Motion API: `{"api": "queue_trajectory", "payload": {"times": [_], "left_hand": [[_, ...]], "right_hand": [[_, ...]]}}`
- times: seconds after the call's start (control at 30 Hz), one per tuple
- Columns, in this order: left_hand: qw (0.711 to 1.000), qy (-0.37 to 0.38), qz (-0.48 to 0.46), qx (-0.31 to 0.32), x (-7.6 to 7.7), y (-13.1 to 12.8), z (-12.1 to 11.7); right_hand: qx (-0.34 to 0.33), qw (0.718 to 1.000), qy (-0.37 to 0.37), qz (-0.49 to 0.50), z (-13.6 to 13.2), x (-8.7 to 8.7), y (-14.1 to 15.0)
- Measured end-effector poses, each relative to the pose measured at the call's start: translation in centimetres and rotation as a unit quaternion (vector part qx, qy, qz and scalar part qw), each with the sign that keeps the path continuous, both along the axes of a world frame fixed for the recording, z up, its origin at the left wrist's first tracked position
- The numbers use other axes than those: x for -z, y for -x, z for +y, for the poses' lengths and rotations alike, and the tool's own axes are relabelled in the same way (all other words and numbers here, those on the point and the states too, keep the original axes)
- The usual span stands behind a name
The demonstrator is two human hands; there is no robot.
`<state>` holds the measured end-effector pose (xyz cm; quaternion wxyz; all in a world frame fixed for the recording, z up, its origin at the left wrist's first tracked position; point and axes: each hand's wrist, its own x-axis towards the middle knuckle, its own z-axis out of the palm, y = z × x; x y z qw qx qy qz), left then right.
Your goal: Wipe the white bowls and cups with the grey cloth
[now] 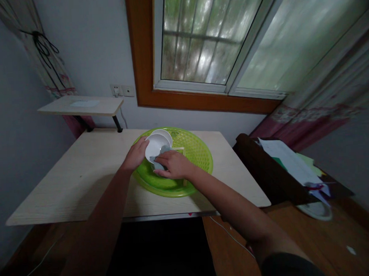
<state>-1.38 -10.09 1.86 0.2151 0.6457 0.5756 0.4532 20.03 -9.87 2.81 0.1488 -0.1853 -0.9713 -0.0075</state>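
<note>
My left hand (137,154) grips the left rim of a white bowl (154,145), which is tilted over a round green plastic basket (200,153). A grey cloth (158,163) is pressed against the bowl's near right side under the fingers of my right hand (172,164); part of the cloth reaches inside the bowl. Behind the first bowl, a second white bowl (165,133) shows its rim. A pale thin frame-like piece (183,149) lies in the basket beside my right hand, partly covered by it.
The basket stands on a light wooden table (90,167). A small raised shelf (80,105) stands at the back left, with a wall socket (122,90) behind. To the right, papers (289,161) lie on a dark brown surface (266,170). A window (210,37) is ahead.
</note>
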Motion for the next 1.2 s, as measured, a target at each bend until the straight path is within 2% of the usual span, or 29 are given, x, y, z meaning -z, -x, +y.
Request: {"api": "queue_trajectory", "payload": {"times": [0.13,0.27,0.4,0.57,0.77,0.83,0.93,1.1,1.2], "left_hand": [[1.0,0.005,0.011,0.001,-0.1,-0.1,-0.1],[0.997,0.007,0.071,0.028,0.3,0.1,0.2],[0.995,0.009,0.086,0.042,0.7,0.3,0.6],[0.995,0.001,0.067,0.07,0.2,0.1,0.5],[0.999,0.016,0.038,0.008,-0.1,0.0,0.1],[0.999,0.027,0.034,-0.006,-0.2,-0.1,-0.1],[0.999,0.023,0.041,-0.011,-0.5,-0.4,-0.4],[0.998,0.014,0.054,-0.004,-0.4,-0.4,-0.4],[0.996,0.007,0.084,0.017,0.2,-0.1,0.0]], "right_hand": [[-0.05,0.998,0.032,0.032,0.2,0.6,0.0],[-0.05,0.999,0.015,0.005,0.3,1.3,0.6],[-0.015,1.0,-0.019,-0.008,0.5,1.7,0.9],[0.065,0.996,-0.064,-0.004,0.6,2.3,0.7],[0.113,0.987,-0.108,-0.03,0.2,1.3,0.8],[0.106,0.988,-0.099,-0.05,0.1,0.7,0.8],[0.059,0.993,-0.066,-0.083,0.1,0.3,0.6],[-0.024,0.998,-0.032,-0.044,0.6,1.0,0.3],[-0.039,0.998,-0.036,-0.027,0.7,1.6,0.4]]}}
